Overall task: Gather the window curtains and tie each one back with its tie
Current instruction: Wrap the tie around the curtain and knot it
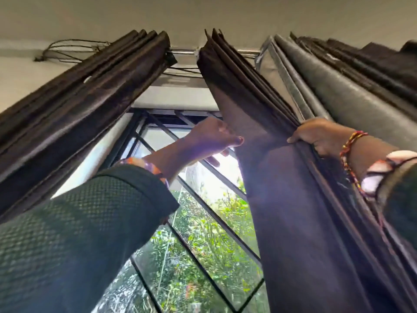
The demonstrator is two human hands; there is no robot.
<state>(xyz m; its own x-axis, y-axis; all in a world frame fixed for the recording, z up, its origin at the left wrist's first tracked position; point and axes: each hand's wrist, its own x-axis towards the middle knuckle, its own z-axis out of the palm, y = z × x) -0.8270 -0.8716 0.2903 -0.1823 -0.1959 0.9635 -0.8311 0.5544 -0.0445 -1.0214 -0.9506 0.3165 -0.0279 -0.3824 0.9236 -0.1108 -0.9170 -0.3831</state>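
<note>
We see the left curtain (pixel 74 114) hanging bunched from the rod (pixel 184 51), folds running lengthwise; our left hand (pixel 209 138) reaches the right curtain (pixel 291 213), fingers hidden, hold unclear; our right hand (pixel 320 137) clutches its gathered folds; barred window (pixel 203 224) behind, ceiling (pixel 203 12) above.

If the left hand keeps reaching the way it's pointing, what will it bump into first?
Probably the edge of the dark curtain that the right hand grips. The left hand points rightward at it, fingertips nearly there. Depth is unclear, so it might slip behind toward the window.
</note>
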